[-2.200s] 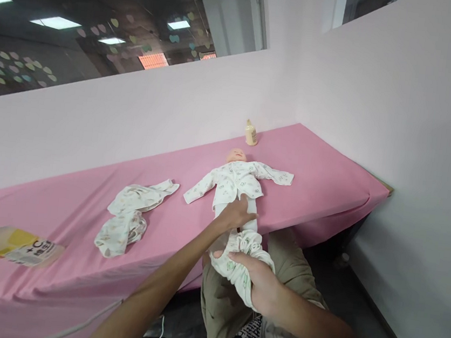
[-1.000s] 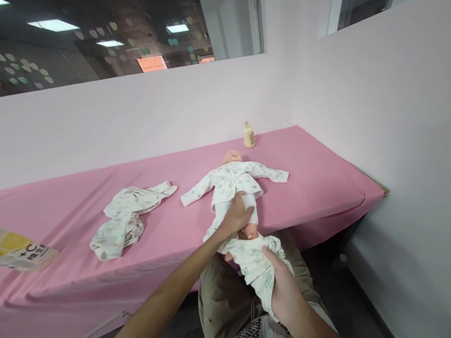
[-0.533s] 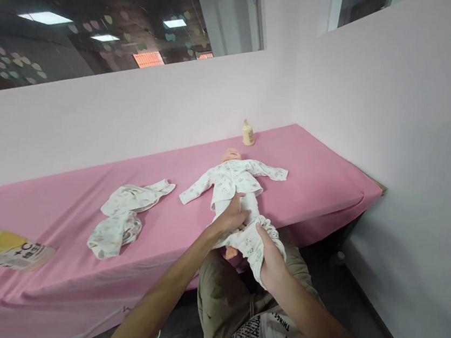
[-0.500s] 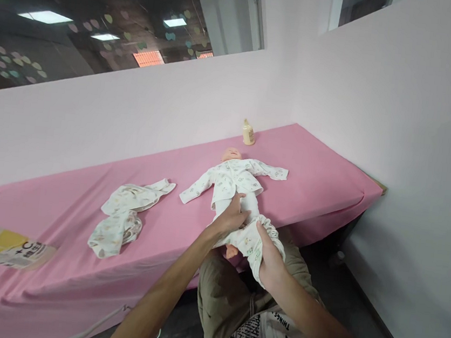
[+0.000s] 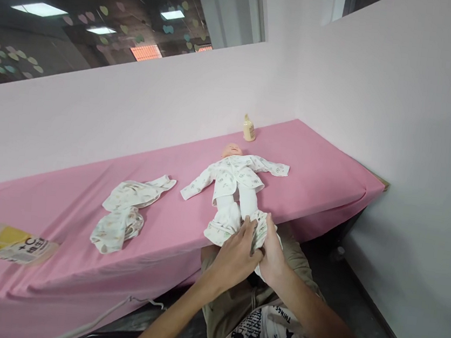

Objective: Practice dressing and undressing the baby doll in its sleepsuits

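Observation:
A baby doll (image 5: 232,150) lies on its back on the pink-covered table (image 5: 323,169), legs toward me at the front edge. It wears a white printed jacket (image 5: 228,177), sleeves spread wide. White printed baby pants (image 5: 221,229) are bunched around its lower legs. My left hand (image 5: 237,257) is closed on the pants at the leg on the right of the picture, fingertips partly hidden in the fabric. Against it, my right hand (image 5: 275,256) grips the same pant leg from the right side, thumb on top. The doll's feet are hidden.
Another crumpled printed baby garment (image 5: 122,214) lies left of the doll. A large plastic bottle (image 5: 17,244) rests on its side at the far left. Behind the doll's head stands a small cream bottle (image 5: 249,129). A white cable (image 5: 107,313) runs below the table's front edge.
My left hand has moved from between the doll's legs down to the pant leg, beside my right hand. The pants now sit around both lower legs, and the foot seen earlier is hidden.

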A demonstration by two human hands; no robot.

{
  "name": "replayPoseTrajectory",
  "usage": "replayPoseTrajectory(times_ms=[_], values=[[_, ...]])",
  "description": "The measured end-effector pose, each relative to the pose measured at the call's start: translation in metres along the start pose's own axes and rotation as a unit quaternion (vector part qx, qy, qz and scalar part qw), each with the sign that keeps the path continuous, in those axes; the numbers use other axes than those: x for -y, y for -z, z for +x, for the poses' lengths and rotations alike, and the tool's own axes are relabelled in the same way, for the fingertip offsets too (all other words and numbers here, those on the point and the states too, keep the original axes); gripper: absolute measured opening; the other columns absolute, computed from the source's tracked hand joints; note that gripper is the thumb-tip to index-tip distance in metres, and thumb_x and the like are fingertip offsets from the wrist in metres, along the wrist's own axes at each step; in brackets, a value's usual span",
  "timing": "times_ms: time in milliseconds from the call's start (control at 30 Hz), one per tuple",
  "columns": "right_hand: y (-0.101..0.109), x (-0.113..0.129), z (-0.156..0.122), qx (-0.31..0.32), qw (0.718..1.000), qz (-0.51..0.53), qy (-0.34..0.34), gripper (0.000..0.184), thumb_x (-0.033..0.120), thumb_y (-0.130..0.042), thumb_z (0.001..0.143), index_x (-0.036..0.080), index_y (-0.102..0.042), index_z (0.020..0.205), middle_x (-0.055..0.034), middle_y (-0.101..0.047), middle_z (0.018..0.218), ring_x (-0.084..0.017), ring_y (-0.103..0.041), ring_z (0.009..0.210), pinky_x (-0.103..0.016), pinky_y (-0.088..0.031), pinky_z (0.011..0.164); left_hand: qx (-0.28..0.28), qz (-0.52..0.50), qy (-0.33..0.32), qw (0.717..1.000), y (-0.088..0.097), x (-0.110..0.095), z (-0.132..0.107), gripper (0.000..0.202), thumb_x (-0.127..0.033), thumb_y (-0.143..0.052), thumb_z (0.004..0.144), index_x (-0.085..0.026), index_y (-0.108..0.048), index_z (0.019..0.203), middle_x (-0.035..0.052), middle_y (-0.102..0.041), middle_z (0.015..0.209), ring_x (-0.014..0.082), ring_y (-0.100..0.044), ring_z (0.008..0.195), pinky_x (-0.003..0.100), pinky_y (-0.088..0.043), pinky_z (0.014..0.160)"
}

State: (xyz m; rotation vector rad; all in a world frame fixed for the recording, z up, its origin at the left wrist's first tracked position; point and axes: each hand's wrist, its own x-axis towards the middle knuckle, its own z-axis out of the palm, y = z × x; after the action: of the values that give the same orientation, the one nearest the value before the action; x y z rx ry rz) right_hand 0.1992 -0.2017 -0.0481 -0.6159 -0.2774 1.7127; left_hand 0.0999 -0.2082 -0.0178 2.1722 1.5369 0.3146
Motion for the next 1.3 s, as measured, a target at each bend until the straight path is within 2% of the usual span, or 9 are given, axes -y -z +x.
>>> replayPoseTrajectory(times_ms=[133,233,433,567,867,967,1067,1200,1300], values=[[0.000,-0.001,0.001,0.006,0.999,-0.019,-0.031,0.044,0.060,-0.062,0.079,0.022,-0.069,0.100,-0.0045,-0.074,0.092,-0.022,-0.067,0.096,-0.031,-0.054,0.079,-0.041,0.179,0.002,0.983,-0.014,-0.006,0.007,0.049,-0.010,-0.036,0.088,-0.012,-0.044,0.136,0.0223,-0.046,0.142,0.0347,-0.059,0.115,0.043,-0.048,0.088],[0.001,-0.005,0.005,0.013,1.000,-0.011,-0.019,0.039,0.050,-0.073,0.072,0.022,-0.066,0.098,-0.0028,-0.073,0.089,-0.023,-0.067,0.095,-0.032,-0.054,0.079,-0.034,0.210,-0.006,0.977,-0.013,-0.002,0.011,0.036,-0.008,-0.031,0.089,-0.010,-0.056,0.115,0.0195,-0.063,0.113,0.0306,-0.065,0.094,0.038,-0.047,0.074],[-0.003,-0.007,0.009,0.018,0.999,0.015,-0.025,0.034,0.033,-0.081,0.060,0.022,-0.063,0.087,-0.0007,-0.071,0.083,-0.022,-0.065,0.092,-0.033,-0.052,0.083,-0.155,0.015,-0.039,0.987,-0.006,0.013,0.021,0.025,-0.018,-0.030,0.093,-0.019,-0.048,0.076,0.0048,-0.059,0.080,0.0181,-0.055,0.073,0.030,-0.039,0.067],[-0.002,-0.007,0.010,0.011,1.000,0.007,0.011,0.030,0.027,-0.082,0.057,0.024,-0.062,0.080,-0.0003,-0.070,0.084,-0.021,-0.064,0.091,-0.034,-0.050,0.087,-0.162,-0.095,-0.024,0.982,-0.006,0.016,0.030,0.020,-0.014,-0.035,0.085,-0.020,-0.039,0.066,0.0003,-0.050,0.071,0.0154,-0.047,0.069,0.027,-0.036,0.065],[0.000,-0.013,0.010,0.030,0.999,0.020,0.016,0.019,0.021,-0.077,0.060,0.022,-0.060,0.068,0.0032,-0.064,0.071,-0.016,-0.061,0.078,-0.029,-0.050,0.083,-0.128,-0.222,-0.003,0.967,-0.001,0.023,0.034,0.014,-0.021,-0.044,0.080,-0.018,-0.058,0.081,0.0047,-0.060,0.093,0.0192,-0.056,0.091,0.031,-0.044,0.081],[-0.007,-0.005,-0.015,0.082,0.997,0.015,-0.005,0.024,0.023,-0.076,0.063,0.024,-0.069,0.085,0.0000,-0.070,0.099,-0.017,-0.060,0.107,-0.029,-0.044,0.099,-0.168,-0.252,0.055,0.952,0.004,0.030,0.035,0.017,-0.022,-0.042,0.081,-0.018,-0.058,0.085,0.0042,-0.063,0.091,0.0186,-0.058,0.087,0.031,-0.046,0.077],[-0.005,0.006,-0.039,0.116,0.992,-0.010,-0.038,0.048,0.023,-0.077,0.067,0.028,-0.068,0.114,-0.0001,-0.059,0.134,-0.017,-0.047,0.131,-0.032,-0.033,0.113,-0.162,-0.280,0.113,0.939,0.011,0.035,0.035,0.018,-0.023,-0.040,0.082,-0.019,-0.057,0.085,0.0011,-0.061,0.078,0.0165,-0.057,0.070,0.028,-0.045,0.064],[0.022,0.013,-0.037,0.143,0.970,-0.194,0.041,0.043,0.030,-0.071,0.080,0.025,-0.066,0.122,-0.0060,-0.059,0.135,-0.022,-0.052,0.127,-0.039,-0.032,0.114,-0.143,-0.232,0.102,0.957,0.016,0.036,0.031,0.020,-0.022,-0.038,0.085,-0.020,-0.056,0.093,0.0011,-0.060,0.077,0.0168,-0.058,0.069,0.028,-0.046,0.063],[0.048,0.008,-0.015,0.106,0.902,-0.385,0.167,0.032,0.030,-0.061,0.087,0.022,-0.068,0.117,-0.0077,-0.068,0.119,-0.024,-0.060,0.115,-0.044,-0.039,0.108,-0.164,-0.125,0.007,0.978,0.019,0.038,0.032,0.026,-0.016,-0.040,0.084,-0.020,-0.055,0.105,0.0054,-0.061,0.104,0.0187,-0.059,0.094,0.031,-0.047,0.082]])
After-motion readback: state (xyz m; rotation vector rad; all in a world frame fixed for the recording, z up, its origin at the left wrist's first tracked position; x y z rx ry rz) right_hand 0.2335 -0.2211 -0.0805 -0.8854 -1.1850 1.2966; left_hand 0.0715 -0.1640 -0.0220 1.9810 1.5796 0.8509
